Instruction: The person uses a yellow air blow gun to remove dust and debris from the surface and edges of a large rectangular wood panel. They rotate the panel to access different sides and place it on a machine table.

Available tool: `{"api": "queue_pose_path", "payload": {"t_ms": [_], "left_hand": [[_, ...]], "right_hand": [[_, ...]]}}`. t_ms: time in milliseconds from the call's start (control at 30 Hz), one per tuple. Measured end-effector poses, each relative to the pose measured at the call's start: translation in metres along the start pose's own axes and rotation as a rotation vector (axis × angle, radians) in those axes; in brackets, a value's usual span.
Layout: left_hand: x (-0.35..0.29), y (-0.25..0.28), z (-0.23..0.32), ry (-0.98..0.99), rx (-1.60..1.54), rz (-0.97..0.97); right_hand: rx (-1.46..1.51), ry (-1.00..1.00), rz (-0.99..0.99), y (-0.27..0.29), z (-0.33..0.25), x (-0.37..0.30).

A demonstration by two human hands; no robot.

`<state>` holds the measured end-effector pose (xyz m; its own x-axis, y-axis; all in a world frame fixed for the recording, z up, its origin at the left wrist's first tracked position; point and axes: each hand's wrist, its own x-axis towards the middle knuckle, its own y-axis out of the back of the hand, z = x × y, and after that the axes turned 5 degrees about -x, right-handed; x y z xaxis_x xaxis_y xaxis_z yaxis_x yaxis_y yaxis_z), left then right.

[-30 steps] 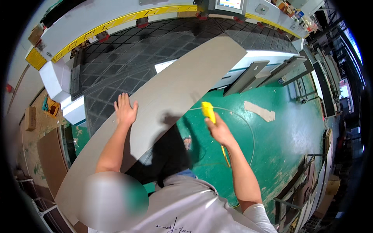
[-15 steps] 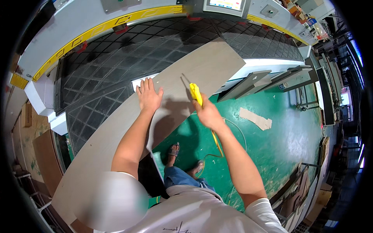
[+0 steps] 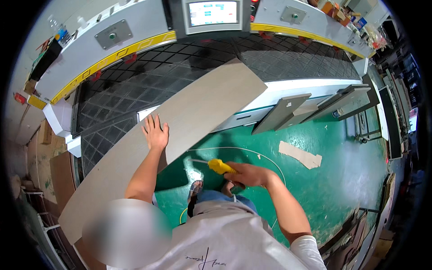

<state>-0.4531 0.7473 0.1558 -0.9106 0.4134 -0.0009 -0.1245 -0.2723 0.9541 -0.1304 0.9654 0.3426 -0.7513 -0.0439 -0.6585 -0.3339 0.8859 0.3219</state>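
Note:
A long grey-beige board (image 3: 198, 106) lies slantwise across the machine's dark gridded bed (image 3: 121, 96), its near left end reaching toward me. My left hand (image 3: 155, 132) rests flat on the board's face, fingers spread. In front of my body, my right hand (image 3: 247, 174) is wrapped round a yellow air blow gun (image 3: 219, 166). The gun's thin nozzle points left, below the board's near edge and apart from it. Part of the gun's handle is hidden by my fingers.
A machine with a screen (image 3: 213, 13) and a yellow strip (image 3: 112, 56) stands ahead. Several panels (image 3: 281, 113) lean against its front on the right. A torn cardboard piece (image 3: 300, 155) and a pale hose (image 3: 252, 152) lie on the green floor (image 3: 342, 148).
My right hand has drawn the blow gun down toward my body, off from over the board, and its nozzle has swung leftward. My left hand stays flat on the board.

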Motion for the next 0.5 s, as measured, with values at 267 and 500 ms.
{"api": "queue_pose_path", "payload": {"t_ms": [267, 500], "left_hand": [[-0.066, -0.036, 0.071, 0.013, 0.076, 0.062], [-0.055, -0.063, 0.144, -0.048, 0.089, -0.026]], "right_hand": [[-0.108, 0.185, 0.649, 0.048, 0.128, 0.012], [0.156, 0.027, 0.93, 0.144, 0.186, 0.018]]}}
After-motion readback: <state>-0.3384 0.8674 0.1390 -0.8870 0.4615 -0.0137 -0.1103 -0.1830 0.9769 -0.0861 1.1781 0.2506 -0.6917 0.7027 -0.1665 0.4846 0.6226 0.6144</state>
